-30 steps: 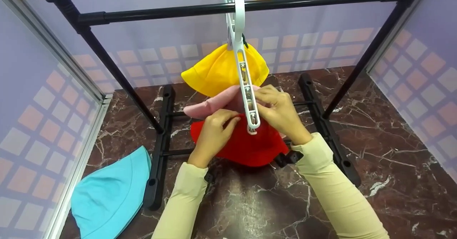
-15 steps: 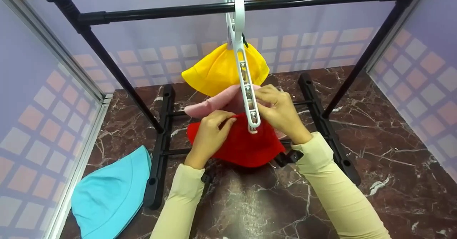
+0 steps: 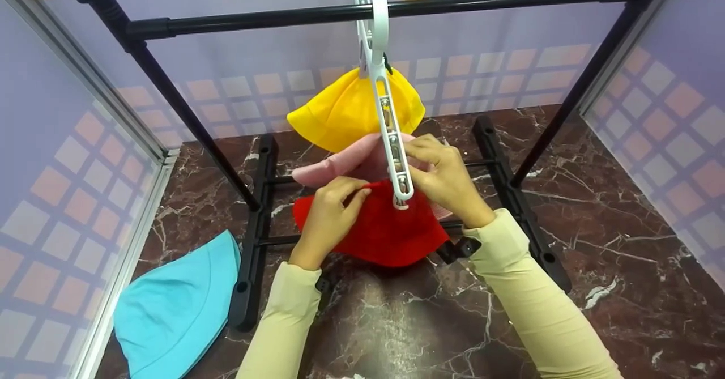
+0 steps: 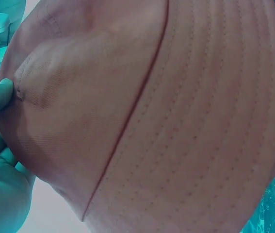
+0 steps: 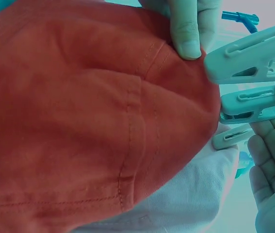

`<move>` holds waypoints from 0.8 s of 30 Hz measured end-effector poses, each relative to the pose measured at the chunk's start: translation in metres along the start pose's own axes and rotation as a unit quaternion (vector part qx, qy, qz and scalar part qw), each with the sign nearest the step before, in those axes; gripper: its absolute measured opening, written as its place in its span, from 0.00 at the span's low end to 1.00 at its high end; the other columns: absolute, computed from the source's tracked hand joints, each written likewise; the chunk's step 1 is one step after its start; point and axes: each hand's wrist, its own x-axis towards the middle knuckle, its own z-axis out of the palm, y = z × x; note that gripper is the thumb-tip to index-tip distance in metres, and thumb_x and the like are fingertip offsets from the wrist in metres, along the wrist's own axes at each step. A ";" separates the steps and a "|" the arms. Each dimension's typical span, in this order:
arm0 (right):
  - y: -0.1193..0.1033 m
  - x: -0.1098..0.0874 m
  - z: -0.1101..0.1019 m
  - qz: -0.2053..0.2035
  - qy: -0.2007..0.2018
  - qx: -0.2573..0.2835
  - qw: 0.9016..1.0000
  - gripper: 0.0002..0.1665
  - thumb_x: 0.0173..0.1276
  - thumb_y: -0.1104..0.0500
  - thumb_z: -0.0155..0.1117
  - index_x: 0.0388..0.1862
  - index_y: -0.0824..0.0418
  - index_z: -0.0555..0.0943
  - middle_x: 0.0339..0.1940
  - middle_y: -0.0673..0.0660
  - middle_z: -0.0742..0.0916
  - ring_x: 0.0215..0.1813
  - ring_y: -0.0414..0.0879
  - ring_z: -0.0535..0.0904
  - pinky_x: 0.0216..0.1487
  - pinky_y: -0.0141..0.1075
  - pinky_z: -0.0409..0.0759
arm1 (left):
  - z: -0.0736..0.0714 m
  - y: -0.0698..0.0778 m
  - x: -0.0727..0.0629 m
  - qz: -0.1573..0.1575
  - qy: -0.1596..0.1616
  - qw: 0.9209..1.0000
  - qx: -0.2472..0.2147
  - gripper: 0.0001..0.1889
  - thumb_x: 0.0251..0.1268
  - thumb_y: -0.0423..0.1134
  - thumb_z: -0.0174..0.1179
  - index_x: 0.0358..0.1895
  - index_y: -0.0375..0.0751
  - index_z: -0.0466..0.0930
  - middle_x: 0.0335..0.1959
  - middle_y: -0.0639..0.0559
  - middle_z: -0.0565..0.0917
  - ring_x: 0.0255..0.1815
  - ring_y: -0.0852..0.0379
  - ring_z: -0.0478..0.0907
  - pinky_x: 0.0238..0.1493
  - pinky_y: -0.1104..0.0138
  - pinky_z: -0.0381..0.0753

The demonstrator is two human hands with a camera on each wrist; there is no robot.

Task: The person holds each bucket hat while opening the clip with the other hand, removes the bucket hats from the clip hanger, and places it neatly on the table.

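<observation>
Hat (image 3: 391, 233), red — partly behind left hand (image 3: 330, 214), hanger (image 3: 378, 71)

Pink hat (image 3: 344, 162) partly hidden, apparently by red hat (image 3: 391, 231); blue hat (image 3: 177, 305) cropped.

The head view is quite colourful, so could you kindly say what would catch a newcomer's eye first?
Probably the bright red fabric hat at the centre, which the left hand pinches near the end of the white plastic clip hanger. Next might come the yellow fabric hat behind it, and the turquoise fabric bucket hat at lower left beside the black tubular rack.
</observation>
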 end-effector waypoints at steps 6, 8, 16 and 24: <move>0.000 0.000 0.001 -0.004 0.000 -0.003 1.000 0.19 0.56 0.67 0.72 0.49 0.66 0.84 0.41 0.61 0.89 0.44 0.48 0.79 0.46 0.32 0.74 | -0.001 -0.001 -0.002 0.003 0.002 1.000 0.002 0.07 0.64 0.34 0.62 0.38 0.34 0.85 0.35 0.45 0.86 0.40 0.51 0.81 0.49 0.63 0.80; 0.001 0.000 0.001 -0.006 0.001 -0.003 1.000 0.20 0.56 0.67 0.72 0.49 0.66 0.84 0.41 0.60 0.89 0.44 0.48 0.79 0.46 0.32 0.74 | -0.002 -0.001 -0.003 0.001 0.001 1.000 0.004 0.07 0.64 0.35 0.62 0.38 0.34 0.85 0.35 0.45 0.86 0.40 0.52 0.81 0.50 0.63 0.80; 0.004 -0.002 0.003 -0.018 0.002 -0.005 1.000 0.22 0.55 0.67 0.72 0.51 0.67 0.83 0.44 0.60 0.89 0.44 0.49 0.79 0.46 0.33 0.75 | -0.006 0.001 -0.005 -0.004 0.002 1.000 0.004 0.07 0.64 0.35 0.62 0.39 0.34 0.85 0.36 0.45 0.86 0.41 0.52 0.82 0.50 0.63 0.80; 0.004 -0.004 0.003 -0.014 0.000 -0.008 1.000 0.21 0.57 0.69 0.70 0.51 0.68 0.83 0.45 0.60 0.88 0.44 0.48 0.78 0.45 0.34 0.74 | -0.007 0.000 -0.008 -0.005 0.004 1.000 0.001 0.07 0.63 0.35 0.63 0.39 0.34 0.86 0.36 0.45 0.86 0.41 0.52 0.82 0.49 0.63 0.81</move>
